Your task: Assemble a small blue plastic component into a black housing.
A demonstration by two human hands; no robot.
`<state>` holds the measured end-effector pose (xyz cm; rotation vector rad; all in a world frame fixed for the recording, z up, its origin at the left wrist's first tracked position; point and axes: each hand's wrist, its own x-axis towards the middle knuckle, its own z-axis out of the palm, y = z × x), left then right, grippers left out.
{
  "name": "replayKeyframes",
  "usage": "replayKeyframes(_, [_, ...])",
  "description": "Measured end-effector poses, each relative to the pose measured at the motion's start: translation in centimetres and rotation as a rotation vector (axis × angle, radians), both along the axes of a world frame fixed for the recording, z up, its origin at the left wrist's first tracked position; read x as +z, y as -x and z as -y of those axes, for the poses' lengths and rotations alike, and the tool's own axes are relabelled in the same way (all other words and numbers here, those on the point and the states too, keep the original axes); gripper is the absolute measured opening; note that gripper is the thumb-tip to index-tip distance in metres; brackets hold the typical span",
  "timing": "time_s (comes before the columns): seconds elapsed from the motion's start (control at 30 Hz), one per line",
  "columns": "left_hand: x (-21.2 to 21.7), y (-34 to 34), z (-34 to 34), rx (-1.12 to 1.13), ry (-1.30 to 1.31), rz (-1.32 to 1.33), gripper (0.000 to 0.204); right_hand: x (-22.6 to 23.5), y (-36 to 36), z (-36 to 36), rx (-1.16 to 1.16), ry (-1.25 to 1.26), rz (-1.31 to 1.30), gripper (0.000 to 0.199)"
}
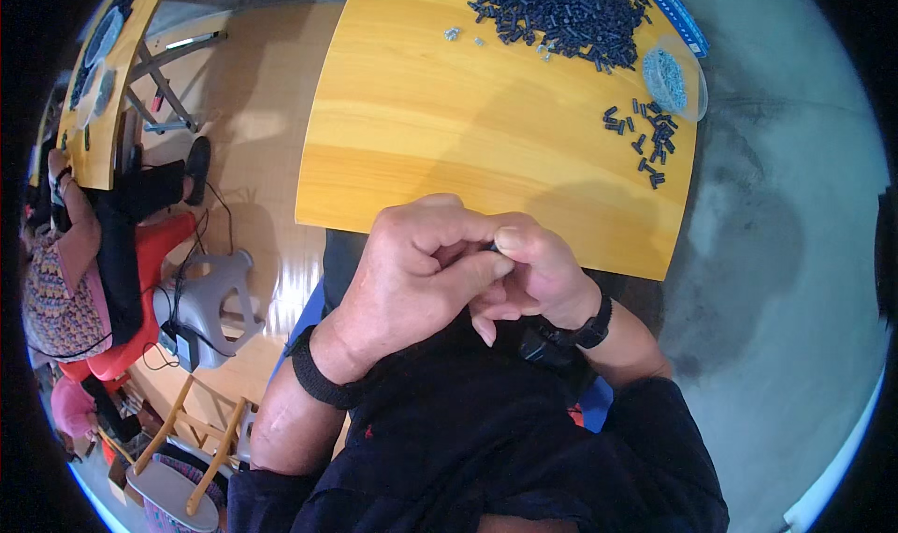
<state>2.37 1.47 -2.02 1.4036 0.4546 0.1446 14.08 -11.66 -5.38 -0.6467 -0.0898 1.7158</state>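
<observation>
Head view: small dark part, mostly hidden between hands.

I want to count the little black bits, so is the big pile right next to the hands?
No: the big pile of black pieces lies at the table's far edge, away from both hands.

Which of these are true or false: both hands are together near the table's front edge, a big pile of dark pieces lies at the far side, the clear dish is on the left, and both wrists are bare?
1. The left hand and right hand meet near the table's front edge. True.
2. A big pile of dark pieces lies at the far side. True.
3. The clear dish is on the left. False: it sits at the right edge.
4. Both wrists are bare. False: each wears a black band.
</observation>
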Motion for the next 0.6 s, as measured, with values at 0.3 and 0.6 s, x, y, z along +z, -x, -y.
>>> replayKeyframes(0.3, [-0.5,-0.1,0.4,0.045,-0.119,-0.034,0.012,-1.2,0.4,0.3,-0.008,-0.038,-0.070,0.047])
replayKeyframes(0.6, [-0.8,-0.3,0.6,0.067,-0.169,0.031,0.018,-0.8,-0.7,0.2,-0.022,-0.108,-0.145,0.049])
